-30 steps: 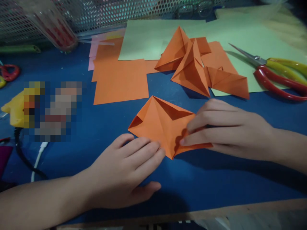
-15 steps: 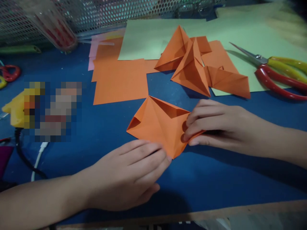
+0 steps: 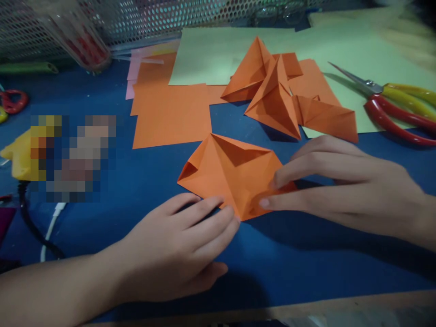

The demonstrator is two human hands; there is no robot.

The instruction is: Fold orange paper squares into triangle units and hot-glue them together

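Observation:
A folded orange paper (image 3: 238, 165) with creased, slightly raised flaps lies on the blue table top. The fingers of my left hand (image 3: 185, 240) are stretched out and rest on its near edge, with the thumb apart from them. My right hand (image 3: 344, 186) is at the paper's right corner, which lies between its thumb and index finger. The fingertips touch the paper and partly cover that corner. Behind it stand folded orange paper pieces (image 3: 272, 91), two of them peaked.
Flat orange sheets (image 3: 172, 116) and light green sheets (image 3: 204, 54) lie behind. Scissors (image 3: 378, 93) with red and yellow handles are at the right. A clear cup (image 3: 85, 43) leans near the metal mesh (image 3: 146, 22). A white cable (image 3: 51, 231) runs at the left.
My right hand has shifted slightly right, and its index finger and thumb have spread, showing more of the paper's right side. My left hand stays at the near edge, its fingers a little more spread.

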